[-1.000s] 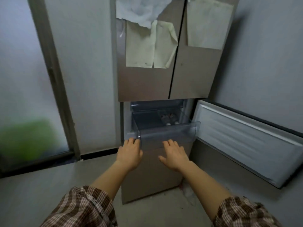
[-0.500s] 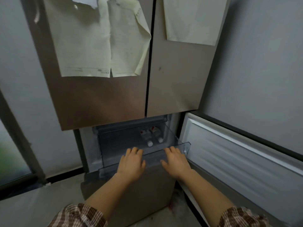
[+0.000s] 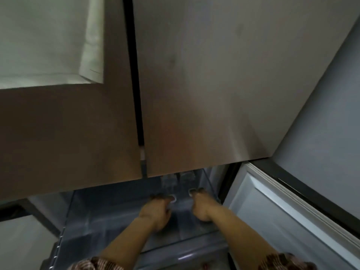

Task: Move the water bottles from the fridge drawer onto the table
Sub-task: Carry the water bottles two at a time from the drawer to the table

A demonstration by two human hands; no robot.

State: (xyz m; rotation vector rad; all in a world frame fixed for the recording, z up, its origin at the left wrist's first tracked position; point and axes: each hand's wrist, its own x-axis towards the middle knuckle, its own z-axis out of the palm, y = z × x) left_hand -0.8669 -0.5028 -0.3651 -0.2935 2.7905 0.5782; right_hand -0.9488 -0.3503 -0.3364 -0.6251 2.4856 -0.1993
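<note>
Clear plastic fridge drawer (image 3: 97, 221) open; two white-capped clear water bottles (image 3: 169, 182) at its 1 o'clock corner. My left hand (image 3: 157, 210) and right hand (image 3: 201, 208) curl by the caps; grip unclear, blurred. Risk: cap-only hold slips, bottle drops.

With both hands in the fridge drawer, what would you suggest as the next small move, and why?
Probably grip and lift: the left hand and right hand sit at the tops of the two water bottles in the drawer; blur hides any hold.
</note>
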